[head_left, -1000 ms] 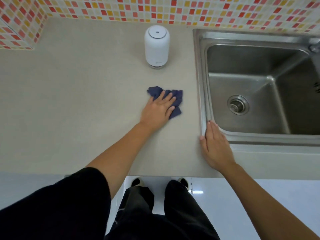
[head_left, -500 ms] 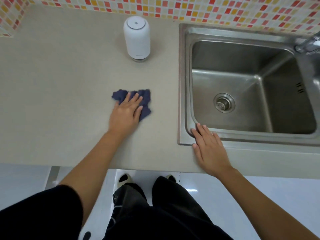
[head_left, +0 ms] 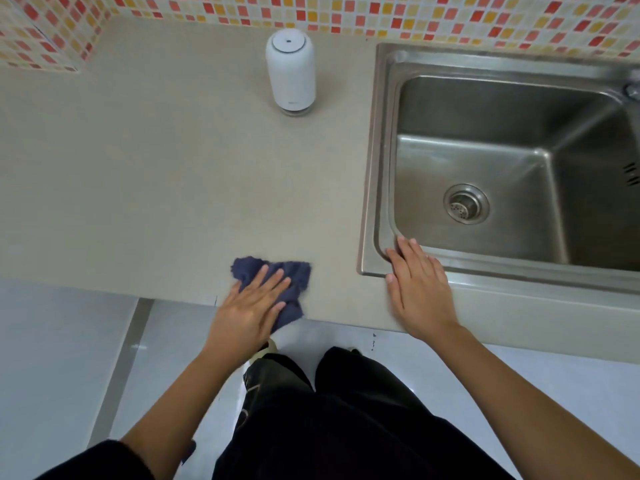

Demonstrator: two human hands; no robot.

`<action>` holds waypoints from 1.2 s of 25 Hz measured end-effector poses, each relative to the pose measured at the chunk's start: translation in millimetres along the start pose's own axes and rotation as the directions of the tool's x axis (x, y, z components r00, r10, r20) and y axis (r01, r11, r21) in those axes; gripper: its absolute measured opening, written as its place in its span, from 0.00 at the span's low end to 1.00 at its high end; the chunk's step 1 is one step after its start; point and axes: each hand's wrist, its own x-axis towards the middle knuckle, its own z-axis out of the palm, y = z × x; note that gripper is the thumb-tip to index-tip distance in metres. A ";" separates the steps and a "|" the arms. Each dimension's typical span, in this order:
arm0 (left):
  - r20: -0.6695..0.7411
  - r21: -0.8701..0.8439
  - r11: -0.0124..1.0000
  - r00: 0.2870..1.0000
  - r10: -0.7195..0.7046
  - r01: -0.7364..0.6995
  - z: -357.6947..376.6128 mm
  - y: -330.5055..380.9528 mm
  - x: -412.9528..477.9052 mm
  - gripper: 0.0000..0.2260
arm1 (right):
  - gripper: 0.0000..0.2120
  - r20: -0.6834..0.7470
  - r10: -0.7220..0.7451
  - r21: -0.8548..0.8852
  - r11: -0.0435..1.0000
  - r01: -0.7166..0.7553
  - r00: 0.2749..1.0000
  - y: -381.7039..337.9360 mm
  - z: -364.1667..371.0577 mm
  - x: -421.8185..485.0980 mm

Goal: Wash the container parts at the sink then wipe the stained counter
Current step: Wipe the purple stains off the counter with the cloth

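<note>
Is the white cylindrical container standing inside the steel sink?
No, the white cylindrical container stands upright on the beige counter, left of the steel sink.

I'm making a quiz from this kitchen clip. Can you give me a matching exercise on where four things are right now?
Things:
1. blue cloth
2. white container
3. right hand
4. drain strainer

Places:
A. middle of the sink floor
B. upright near the tiled wall
C. flat on the sink's front left corner
D. under the left hand at the counter's front edge

Pairs: 1-D, 2-B, 3-C, 4-A
</note>
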 end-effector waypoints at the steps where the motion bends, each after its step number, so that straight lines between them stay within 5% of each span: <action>1: -0.022 -0.002 0.998 0.997 -0.070 0.070 -5.5 -16.1 1.3 0.21 | 0.25 -0.003 0.000 0.007 1.000 0.000 1.000 0.0 0.8 0.3; 4: -0.067 -0.071 0.917 0.916 -0.397 0.392 -10.0 -33.0 30.2 0.23 | 0.24 -0.013 0.004 0.017 1.000 -0.004 1.000 0.5 2.8 0.2; 6: -0.071 -0.097 0.870 0.869 -0.491 0.483 -3.8 -14.7 56.8 0.22 | 0.25 -0.014 0.004 0.025 1.000 -0.004 1.000 0.4 3.7 0.2; 10: 0.023 -0.089 0.944 0.948 -0.317 0.318 16.0 48.7 79.9 0.20 | 0.26 -0.009 -0.011 0.093 0.996 0.012 1.000 0.7 0.6 0.5; 12: 0.019 -0.256 0.916 0.949 -0.316 0.310 16.2 75.0 80.8 0.20 | 0.25 0.004 0.001 0.265 0.964 -0.002 1.000 4.8 -4.9 1.1; 14: 0.016 -0.457 0.836 0.943 -0.333 0.304 6.2 94.7 84.4 0.20 | 0.19 -0.002 0.063 0.517 0.854 -0.053 0.998 10.2 -16.2 1.7; 19: -0.133 -0.606 0.778 0.944 -0.304 0.165 -45.2 132.6 143.3 0.17 | 0.05 0.056 0.221 0.862 0.481 -0.159 0.974 16.5 -77.5 27.5; 26: 0.054 -0.800 0.519 0.897 -0.439 0.302 -79.9 159.7 206.4 0.19 | 0.09 -0.047 0.225 0.967 0.256 -0.012 0.973 25.0 -156.2 66.5; 30: 0.138 -0.899 0.307 0.867 -0.479 0.313 -86.7 179.1 220.5 0.18 | 0.10 -0.097 0.228 0.960 0.278 0.031 0.969 31.9 -182.5 78.5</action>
